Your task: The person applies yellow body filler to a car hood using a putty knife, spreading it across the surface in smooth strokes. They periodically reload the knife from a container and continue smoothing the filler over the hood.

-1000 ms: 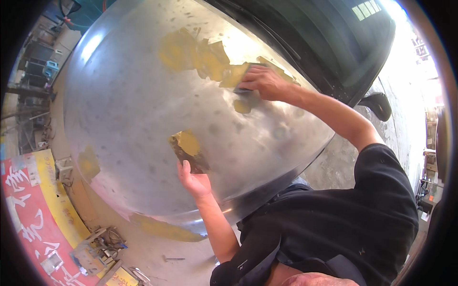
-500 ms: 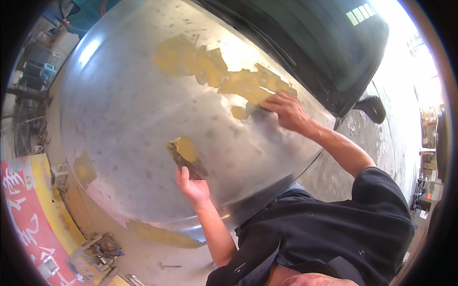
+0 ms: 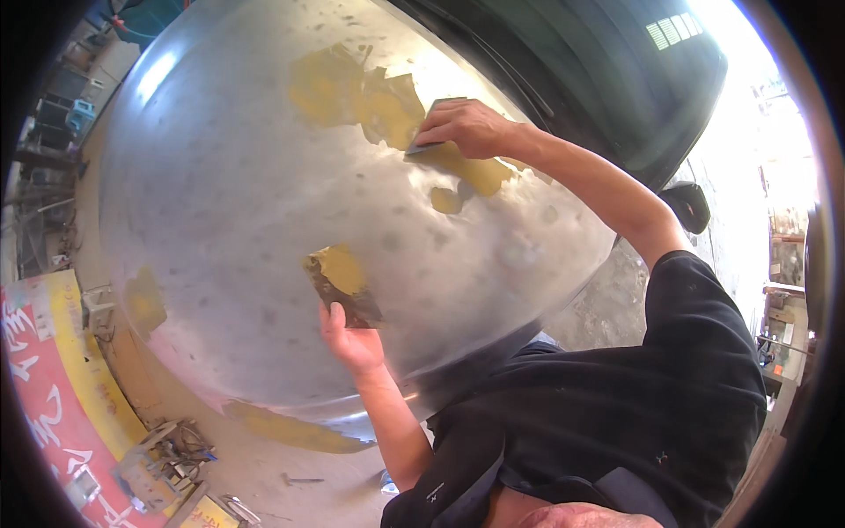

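My left hand (image 3: 354,343) grips the lower edge of a dark, stained mixing board (image 3: 359,304), which carries a heap of yellow-brown body filler (image 3: 341,268). Over the upper part of a bare-metal car hood (image 3: 255,202), my right hand (image 3: 466,128) is closed on a thin grey spreader (image 3: 426,143). The spreader's edge lies on a long smeared patch of filler (image 3: 392,106) near the windshield side. Just below it sits a small separate filler spot (image 3: 446,201). My fingers cover part of the spreader.
The dark windshield (image 3: 607,97) and a side mirror (image 3: 687,207) stand at the right. More filler marks the hood's left edge (image 3: 144,299) and its front (image 3: 295,431). On the floor at lower left are a red and yellow sign (image 3: 75,387), metal clutter (image 3: 167,471) and a hammer-like tool (image 3: 302,480).
My right hand has moved left and up along the filler patch with the spreader, from near the hood's right side. My left hand and the board have hardly moved.
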`<state>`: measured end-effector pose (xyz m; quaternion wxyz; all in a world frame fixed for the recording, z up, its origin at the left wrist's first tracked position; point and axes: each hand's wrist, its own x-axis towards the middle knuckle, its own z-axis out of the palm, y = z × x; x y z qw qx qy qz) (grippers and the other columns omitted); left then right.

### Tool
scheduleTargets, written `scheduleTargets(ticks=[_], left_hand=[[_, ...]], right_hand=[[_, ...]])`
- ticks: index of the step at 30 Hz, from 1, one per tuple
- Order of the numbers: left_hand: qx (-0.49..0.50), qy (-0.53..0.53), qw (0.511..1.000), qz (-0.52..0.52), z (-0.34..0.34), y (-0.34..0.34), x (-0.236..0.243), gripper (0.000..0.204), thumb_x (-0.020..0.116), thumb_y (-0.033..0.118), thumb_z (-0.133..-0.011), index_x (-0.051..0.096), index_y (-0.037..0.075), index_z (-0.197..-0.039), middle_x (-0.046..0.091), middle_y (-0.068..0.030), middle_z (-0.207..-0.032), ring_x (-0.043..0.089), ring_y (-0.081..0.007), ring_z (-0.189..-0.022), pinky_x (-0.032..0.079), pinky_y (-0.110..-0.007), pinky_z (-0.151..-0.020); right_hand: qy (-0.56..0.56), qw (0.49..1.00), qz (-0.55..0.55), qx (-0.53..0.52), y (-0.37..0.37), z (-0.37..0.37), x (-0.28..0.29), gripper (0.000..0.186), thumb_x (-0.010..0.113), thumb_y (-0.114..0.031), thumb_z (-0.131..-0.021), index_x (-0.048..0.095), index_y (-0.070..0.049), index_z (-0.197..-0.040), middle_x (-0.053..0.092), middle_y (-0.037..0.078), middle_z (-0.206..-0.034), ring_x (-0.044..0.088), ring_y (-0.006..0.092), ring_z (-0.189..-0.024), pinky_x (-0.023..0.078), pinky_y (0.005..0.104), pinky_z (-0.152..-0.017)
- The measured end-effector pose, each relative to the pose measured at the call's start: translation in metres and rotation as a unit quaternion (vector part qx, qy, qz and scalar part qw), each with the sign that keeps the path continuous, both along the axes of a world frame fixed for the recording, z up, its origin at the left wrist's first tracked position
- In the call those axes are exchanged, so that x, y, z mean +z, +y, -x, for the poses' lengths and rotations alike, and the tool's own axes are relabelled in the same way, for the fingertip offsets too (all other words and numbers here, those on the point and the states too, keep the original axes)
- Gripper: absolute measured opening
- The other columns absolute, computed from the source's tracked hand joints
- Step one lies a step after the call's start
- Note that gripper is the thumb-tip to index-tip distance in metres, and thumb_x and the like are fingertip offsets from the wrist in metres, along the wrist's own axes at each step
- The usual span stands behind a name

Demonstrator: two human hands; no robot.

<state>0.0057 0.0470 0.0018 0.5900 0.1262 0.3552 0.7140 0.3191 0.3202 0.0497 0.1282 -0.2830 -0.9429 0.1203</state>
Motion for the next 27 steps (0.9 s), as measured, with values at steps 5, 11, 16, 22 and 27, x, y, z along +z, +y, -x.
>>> scheduleTargets(ticks=[5,11,16,22,27], left_hand=[[0.004,0.010,1.000,0.007,-0.001,0.000,0.000,0.047,0.054,0.018,-0.105,0.056,-0.004,-0.147,0.065,-0.0116,-0.140,0.063,-0.0241,-0.125,0.050,-0.040,-0.107],[0.009,0.017,1.000,0.023,-0.004,0.002,0.010,0.044,0.058,0.020,-0.104,0.060,-0.001,-0.143,0.069,-0.0087,-0.135,0.065,-0.0221,-0.121,0.051,-0.038,-0.104],[0.010,0.026,1.000,0.006,-0.003,0.003,0.010,0.044,0.057,0.020,-0.105,0.061,-0.001,-0.143,0.069,-0.0086,-0.133,0.065,-0.0219,-0.119,0.052,-0.038,-0.103],[0.007,0.021,1.000,0.015,-0.005,0.004,0.009,0.043,0.056,0.021,-0.105,0.061,0.000,-0.143,0.069,-0.0084,-0.133,0.066,-0.0223,-0.118,0.052,-0.038,-0.103],[-0.002,0.027,1.000,0.013,-0.004,0.004,0.011,0.044,0.056,0.021,-0.105,0.060,0.001,-0.143,0.068,-0.0088,-0.135,0.065,-0.0225,-0.120,0.051,-0.038,-0.104]], right_hand=[[0.025,0.998,-0.014,-0.064,-0.043,-0.049,-0.012,0.053,0.072,0.012,-0.070,0.080,-0.013,-0.116,0.075,0.003,-0.117,0.068,0.0279,-0.111,0.059,0.0408,-0.094],[0.014,0.995,-0.009,-0.095,-0.086,-0.098,-0.014,0.051,0.073,0.004,-0.071,0.080,-0.015,-0.118,0.075,0.000,-0.117,0.067,0.0267,-0.110,0.058,0.0392,-0.096],[-0.039,0.995,-0.004,-0.092,-0.116,-0.108,0.003,0.059,0.064,0.013,-0.068,0.079,-0.012,-0.120,0.076,0.003,-0.115,0.068,0.0279,-0.110,0.058,0.0406,-0.090],[0.060,0.927,0.007,-0.370,-0.146,-0.062,0.004,0.041,0.060,0.005,-0.088,0.076,-0.010,-0.123,0.077,0.010,-0.115,0.069,0.0342,-0.111,0.057,0.0461,-0.093],[-0.004,0.833,0.037,-0.552,-0.161,-0.052,-0.007,0.037,0.055,-0.009,-0.099,0.073,-0.010,-0.131,0.074,0.015,-0.122,0.068,0.0372,-0.118,0.053,0.0502,-0.100]])
